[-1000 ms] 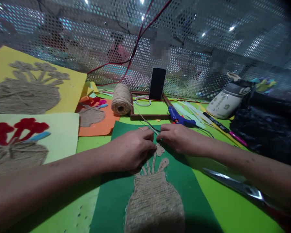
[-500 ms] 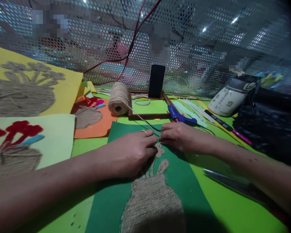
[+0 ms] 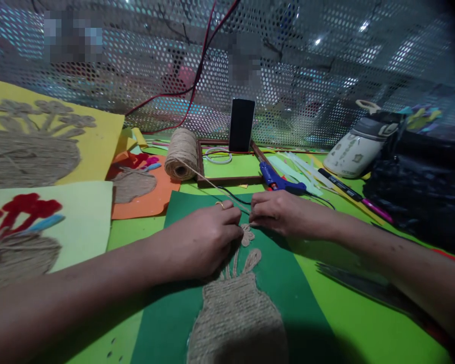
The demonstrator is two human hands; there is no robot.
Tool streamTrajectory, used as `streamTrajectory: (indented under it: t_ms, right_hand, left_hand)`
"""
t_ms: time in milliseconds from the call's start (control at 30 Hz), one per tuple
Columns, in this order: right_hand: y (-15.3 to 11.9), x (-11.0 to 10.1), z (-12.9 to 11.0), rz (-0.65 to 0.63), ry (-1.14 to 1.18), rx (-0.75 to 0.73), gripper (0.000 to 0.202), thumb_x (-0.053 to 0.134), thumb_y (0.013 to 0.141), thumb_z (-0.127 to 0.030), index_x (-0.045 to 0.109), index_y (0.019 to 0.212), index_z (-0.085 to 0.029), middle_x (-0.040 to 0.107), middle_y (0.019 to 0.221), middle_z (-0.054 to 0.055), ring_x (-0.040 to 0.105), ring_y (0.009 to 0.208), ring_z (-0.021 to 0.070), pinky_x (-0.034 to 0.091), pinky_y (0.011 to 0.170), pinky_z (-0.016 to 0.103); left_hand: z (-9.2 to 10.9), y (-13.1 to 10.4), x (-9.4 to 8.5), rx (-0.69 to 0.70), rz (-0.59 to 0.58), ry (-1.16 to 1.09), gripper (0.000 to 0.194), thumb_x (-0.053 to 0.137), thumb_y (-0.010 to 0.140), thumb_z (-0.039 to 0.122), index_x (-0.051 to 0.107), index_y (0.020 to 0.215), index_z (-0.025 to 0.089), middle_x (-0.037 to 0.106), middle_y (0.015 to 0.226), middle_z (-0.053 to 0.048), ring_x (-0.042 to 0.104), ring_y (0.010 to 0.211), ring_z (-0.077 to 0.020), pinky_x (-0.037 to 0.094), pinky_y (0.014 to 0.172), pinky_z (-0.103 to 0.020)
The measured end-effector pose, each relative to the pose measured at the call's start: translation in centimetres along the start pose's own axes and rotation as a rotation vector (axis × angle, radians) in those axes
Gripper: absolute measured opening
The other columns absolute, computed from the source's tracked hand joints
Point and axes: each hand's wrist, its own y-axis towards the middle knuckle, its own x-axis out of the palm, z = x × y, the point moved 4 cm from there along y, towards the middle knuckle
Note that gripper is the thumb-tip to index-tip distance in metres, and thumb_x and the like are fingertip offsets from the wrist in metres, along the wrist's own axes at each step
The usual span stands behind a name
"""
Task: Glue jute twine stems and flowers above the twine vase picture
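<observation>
A dark green sheet [image 3: 307,313] lies in front of me, bearing a vase shape [image 3: 237,318] made of rows of jute twine. Twine stems and a looped leaf [image 3: 252,260] rise from it to a small twine flower [image 3: 247,235]. My right hand [image 3: 278,210] pinches the twine [image 3: 208,178] just above the flower; the strand runs back to the spool [image 3: 181,154]. My left hand [image 3: 216,237], with a ring on one finger, is closed at the flower's left side. Its fingertips are partly hidden, so what they hold cannot be seen.
Behind the sheet are a brown frame [image 3: 231,181], a blue glue gun [image 3: 278,180] and an upright phone [image 3: 241,125]. Scissors [image 3: 360,283] lie under my right forearm. A bottle [image 3: 354,146], marker [image 3: 339,184] and black bag [image 3: 409,197] stand right; finished twine pictures [image 3: 94,151] lie left.
My left fingers have drawn slightly apart from my right fingertips, showing more of the flower's top. The right hand keeps its pinch on the twine. The whole view has shifted slightly.
</observation>
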Motion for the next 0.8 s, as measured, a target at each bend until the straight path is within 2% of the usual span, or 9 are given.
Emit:
streamTrajectory:
  t_ms: [133,367,500,700,800]
  right_hand:
    - [0.0,0.0,-0.4,-0.001,-0.019,0.001,0.019,0.057,0.091,-0.014,0.063,0.074,-0.014,0.053,0.077,0.003,0.051,0.067,0.0128,0.039,0.062,0.025]
    - [-0.1,0.1,-0.8,-0.005,-0.018,-0.008,0.019,0.054,0.093,-0.013,0.063,0.076,-0.014,0.054,0.079,0.003,0.052,0.07,0.0133,0.04,0.064,0.026]
    - [-0.2,0.1,-0.8,0.001,0.026,-0.007,0.016,0.056,0.09,-0.009,0.063,0.076,-0.014,0.056,0.08,0.004,0.054,0.072,0.0142,0.041,0.065,0.026]
    - [-0.3,-0.1,-0.7,0.024,0.021,-0.018,0.015,0.058,0.087,-0.007,0.062,0.075,-0.014,0.054,0.078,0.003,0.053,0.071,0.0138,0.04,0.064,0.026]
    - [-0.3,-0.2,-0.7,0.024,0.041,-0.024,0.014,0.058,0.086,-0.006,0.061,0.075,-0.015,0.055,0.078,0.003,0.053,0.072,0.0137,0.04,0.065,0.026]
  left_hand:
    - [-0.3,0.0,-0.3,-0.101,-0.003,-0.08,0.028,0.042,0.09,0.012,0.07,0.088,0.013,0.058,0.086,-0.01,0.053,0.081,-0.0191,0.047,0.072,-0.032]
    - [-0.5,-0.3,0.1,-0.199,-0.004,-0.145,0.027,0.044,0.091,0.016,0.069,0.1,0.013,0.055,0.089,-0.009,0.052,0.085,-0.0202,0.047,0.073,-0.033]
    - [-0.3,-0.4,0.2,-0.174,-0.005,-0.116,0.029,0.042,0.093,0.018,0.068,0.103,0.012,0.055,0.089,-0.01,0.051,0.085,-0.0205,0.046,0.072,-0.033]
    - [0.2,-0.1,0.2,-0.083,-0.012,0.017,0.027,0.043,0.093,0.017,0.07,0.091,0.012,0.056,0.084,-0.011,0.048,0.079,-0.0205,0.043,0.069,-0.034]
    - [0.5,0.0,0.3,-0.019,-0.004,0.094,0.026,0.044,0.092,0.017,0.069,0.088,0.013,0.056,0.081,-0.01,0.047,0.077,-0.0211,0.044,0.072,-0.037]
